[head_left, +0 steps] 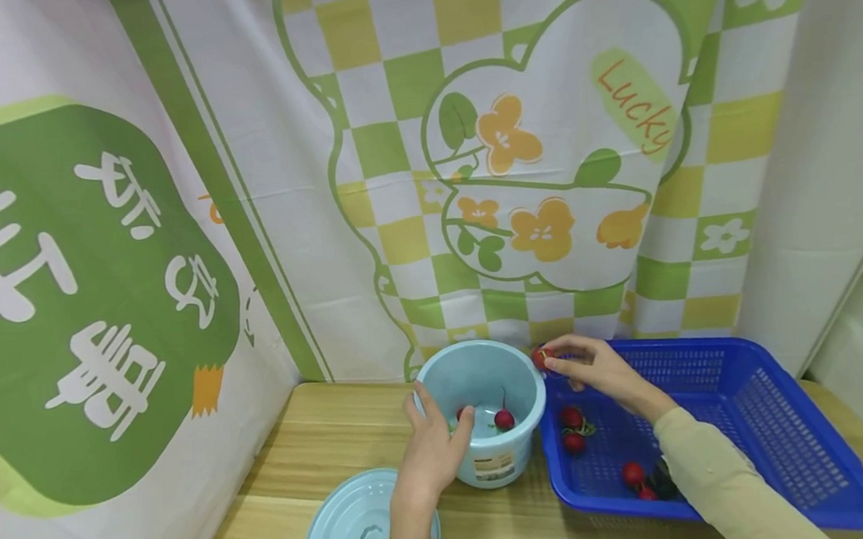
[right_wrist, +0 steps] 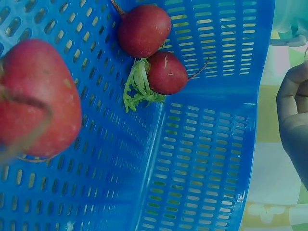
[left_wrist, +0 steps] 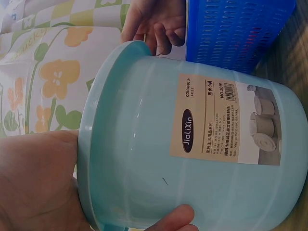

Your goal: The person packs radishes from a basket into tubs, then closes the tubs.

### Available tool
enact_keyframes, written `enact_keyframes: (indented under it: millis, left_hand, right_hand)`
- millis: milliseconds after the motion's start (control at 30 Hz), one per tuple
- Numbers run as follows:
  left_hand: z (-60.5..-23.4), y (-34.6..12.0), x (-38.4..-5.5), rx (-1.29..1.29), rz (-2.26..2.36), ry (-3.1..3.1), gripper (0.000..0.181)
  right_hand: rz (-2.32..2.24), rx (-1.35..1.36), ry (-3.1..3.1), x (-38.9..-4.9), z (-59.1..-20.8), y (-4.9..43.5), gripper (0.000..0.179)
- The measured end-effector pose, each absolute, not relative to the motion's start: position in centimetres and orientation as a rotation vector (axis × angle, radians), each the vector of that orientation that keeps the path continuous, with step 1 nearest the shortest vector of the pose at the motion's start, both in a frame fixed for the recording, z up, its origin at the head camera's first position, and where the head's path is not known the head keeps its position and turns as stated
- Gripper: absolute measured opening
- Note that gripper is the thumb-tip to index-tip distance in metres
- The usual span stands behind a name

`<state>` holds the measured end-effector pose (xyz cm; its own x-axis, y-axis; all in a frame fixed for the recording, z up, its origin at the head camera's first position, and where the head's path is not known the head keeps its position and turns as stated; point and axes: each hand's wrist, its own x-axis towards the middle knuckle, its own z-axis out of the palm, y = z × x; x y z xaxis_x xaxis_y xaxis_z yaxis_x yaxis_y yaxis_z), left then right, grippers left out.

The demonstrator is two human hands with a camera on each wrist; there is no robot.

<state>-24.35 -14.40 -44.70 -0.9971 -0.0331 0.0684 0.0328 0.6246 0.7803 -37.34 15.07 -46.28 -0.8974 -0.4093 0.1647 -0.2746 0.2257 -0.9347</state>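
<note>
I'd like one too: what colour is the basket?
The basket is deep blue, shown best in the head view.

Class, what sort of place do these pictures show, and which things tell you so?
Probably an indoor work corner, perhaps curtained off: printed cloth hangs behind a wooden table, which holds a blue basket with radishes in it.

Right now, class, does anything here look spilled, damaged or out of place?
Nothing looks spilled. One oddity: a short dark mark on the otherwise plain side of the bucket, beside its label; scratch, hair or dirt, I cannot tell.
</note>
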Motion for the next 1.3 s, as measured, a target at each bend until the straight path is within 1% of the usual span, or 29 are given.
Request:
enact_keyframes:
  millis: [200, 967, 1300]
  left_hand:
    - [-44.71, -14.40, -24.37, -0.003, -1.317, -2.760, 0.102]
    - [-44.73, -14.29, -24.40, -0.004, -1.304, -2.754, 0.102]
    - [-44.65, -14.23, -24.29, -0.001, -1.293, -2.749, 0.101]
  right_hand:
    - [-1.754, -0.723, 2.334, -37.00, -46.13, 14.78, 0.039]
    - [-1.765, -0.844, 2.275, -36.76, -46.25, 14.40, 0.038]
    - [-1.677, -0.928, 2.309, -36.66, -46.52, 14.15, 0.032]
